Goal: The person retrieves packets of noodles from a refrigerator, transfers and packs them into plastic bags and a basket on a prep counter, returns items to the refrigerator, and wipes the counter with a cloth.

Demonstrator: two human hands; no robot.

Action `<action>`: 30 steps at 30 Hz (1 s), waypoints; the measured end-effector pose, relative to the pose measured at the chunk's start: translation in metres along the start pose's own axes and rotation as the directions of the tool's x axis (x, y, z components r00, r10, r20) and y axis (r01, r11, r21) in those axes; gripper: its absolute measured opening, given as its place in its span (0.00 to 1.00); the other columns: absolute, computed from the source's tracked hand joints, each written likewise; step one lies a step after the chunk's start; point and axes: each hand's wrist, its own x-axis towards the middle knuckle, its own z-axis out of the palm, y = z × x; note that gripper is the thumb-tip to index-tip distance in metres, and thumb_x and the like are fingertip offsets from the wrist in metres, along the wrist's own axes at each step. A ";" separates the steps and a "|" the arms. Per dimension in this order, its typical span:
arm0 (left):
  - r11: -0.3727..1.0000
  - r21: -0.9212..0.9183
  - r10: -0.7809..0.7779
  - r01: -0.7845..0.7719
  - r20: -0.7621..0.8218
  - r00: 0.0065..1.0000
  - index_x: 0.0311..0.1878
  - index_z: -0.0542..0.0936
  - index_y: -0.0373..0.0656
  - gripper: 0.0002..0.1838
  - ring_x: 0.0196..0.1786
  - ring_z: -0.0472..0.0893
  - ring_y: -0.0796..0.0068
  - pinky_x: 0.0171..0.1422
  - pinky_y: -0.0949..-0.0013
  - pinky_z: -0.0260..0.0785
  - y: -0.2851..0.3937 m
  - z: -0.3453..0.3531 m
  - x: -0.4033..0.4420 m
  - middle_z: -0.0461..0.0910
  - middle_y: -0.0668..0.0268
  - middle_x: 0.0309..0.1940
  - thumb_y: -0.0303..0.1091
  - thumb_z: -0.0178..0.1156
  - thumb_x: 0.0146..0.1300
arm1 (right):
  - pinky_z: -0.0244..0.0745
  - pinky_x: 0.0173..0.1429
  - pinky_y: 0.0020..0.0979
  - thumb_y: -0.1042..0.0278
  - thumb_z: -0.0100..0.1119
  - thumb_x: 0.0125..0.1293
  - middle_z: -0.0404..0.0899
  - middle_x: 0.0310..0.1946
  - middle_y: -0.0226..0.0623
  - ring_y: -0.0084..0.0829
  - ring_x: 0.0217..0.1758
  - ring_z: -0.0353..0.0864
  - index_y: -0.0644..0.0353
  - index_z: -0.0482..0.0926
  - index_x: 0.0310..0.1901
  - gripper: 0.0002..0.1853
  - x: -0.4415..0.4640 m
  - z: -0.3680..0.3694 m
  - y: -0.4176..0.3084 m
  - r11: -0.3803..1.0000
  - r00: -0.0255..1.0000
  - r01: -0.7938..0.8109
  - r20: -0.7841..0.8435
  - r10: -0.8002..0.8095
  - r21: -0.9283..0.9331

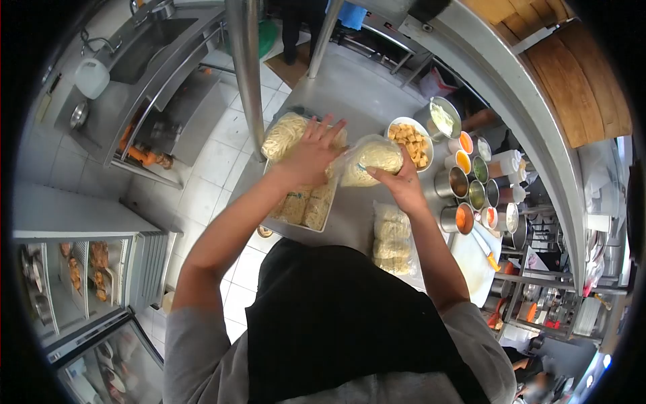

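My left hand [306, 158] lies over the packed noodles in a white tray [323, 219], its fingers spread. Bagged noodles [284, 137] show at the tray's far end and more packs [303, 205] at its near end. In my right hand [398, 180] is a clear plastic bag of pale noodles [374, 159], gripped at its right side, just right of the tray. Another clear bag with several noodle portions [392, 239] rests on the steel table, below my right hand.
A white bowl of golden cubes [409, 144] and a metal pot of shredded vegetable [441, 120] stand beyond. Several sauce containers [463, 161] line the right side, near a knife with an orange handle [493, 260]. A steel post [246, 74] rises at the table's left edge.
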 end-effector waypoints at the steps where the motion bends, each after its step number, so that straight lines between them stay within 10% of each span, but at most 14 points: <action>1: 1.000 0.017 -0.010 0.009 0.068 0.998 0.68 0.80 0.53 0.38 0.80 0.58 0.42 0.82 0.40 0.50 -0.007 0.003 0.006 0.56 0.51 0.80 0.40 0.76 0.49 | 0.78 0.62 0.31 0.71 0.76 0.61 0.81 0.54 0.41 0.28 0.56 0.82 0.69 0.64 0.67 0.37 0.000 0.002 -0.001 1.000 1.000 0.009 -0.003 -0.009 0.012; 4: 0.998 0.063 -0.014 -0.004 0.295 0.955 0.67 0.80 0.56 0.39 0.77 0.63 0.43 0.81 0.39 0.51 -0.025 0.012 0.023 0.59 0.50 0.78 0.44 0.77 0.47 | 0.79 0.59 0.32 0.69 0.78 0.59 0.82 0.50 0.41 0.29 0.52 0.83 0.68 0.66 0.62 0.35 0.002 0.008 0.003 0.999 0.999 0.047 -0.025 -0.047 0.001; 12: 0.996 -0.078 0.059 -0.046 0.176 0.983 0.67 0.77 0.48 0.39 0.66 0.75 0.59 0.72 0.48 0.61 -0.063 0.050 0.038 0.73 0.57 0.63 0.40 0.76 0.47 | 0.78 0.62 0.37 0.73 0.76 0.59 0.75 0.60 0.43 0.34 0.62 0.78 0.61 0.68 0.68 0.36 0.007 0.059 0.044 0.936 0.935 0.325 -0.105 -0.339 -0.134; 15: 0.983 -0.127 0.152 -0.129 0.191 0.970 0.69 0.77 0.53 0.34 0.65 0.76 0.58 0.72 0.49 0.63 -0.059 0.025 0.035 0.74 0.58 0.61 0.32 0.68 0.55 | 0.76 0.64 0.43 0.74 0.75 0.54 0.73 0.62 0.49 0.48 0.61 0.79 0.58 0.73 0.65 0.35 0.003 0.066 0.071 0.663 0.851 0.490 0.146 -0.504 -0.565; 19: 0.975 -0.179 0.142 -0.133 0.039 0.989 0.67 0.80 0.62 0.28 0.65 0.77 0.56 0.74 0.47 0.61 -0.066 0.045 0.033 0.77 0.58 0.62 0.29 0.61 0.62 | 0.77 0.57 0.51 0.70 0.73 0.56 0.76 0.51 0.50 0.57 0.54 0.79 0.58 0.75 0.60 0.29 -0.002 0.074 0.049 0.394 0.826 0.470 0.238 -0.510 -0.790; 25: 0.947 -0.315 0.133 -0.057 0.224 0.965 0.68 0.80 0.58 0.32 0.64 0.79 0.55 0.72 0.52 0.66 -0.067 0.028 0.043 0.78 0.57 0.62 0.20 0.59 0.60 | 0.78 0.52 0.49 0.72 0.74 0.53 0.81 0.46 0.50 0.57 0.49 0.82 0.60 0.73 0.52 0.25 0.014 0.079 0.028 0.693 0.958 0.287 0.221 -0.185 -0.661; 30: 0.961 -0.264 0.117 -0.078 0.136 0.984 0.67 0.80 0.55 0.33 0.62 0.79 0.52 0.68 0.53 0.70 -0.060 0.029 0.036 0.79 0.57 0.58 0.20 0.63 0.56 | 0.78 0.55 0.49 0.72 0.73 0.53 0.81 0.51 0.52 0.56 0.53 0.82 0.60 0.71 0.54 0.27 0.015 0.096 0.054 0.597 0.952 0.298 0.277 -0.130 -0.745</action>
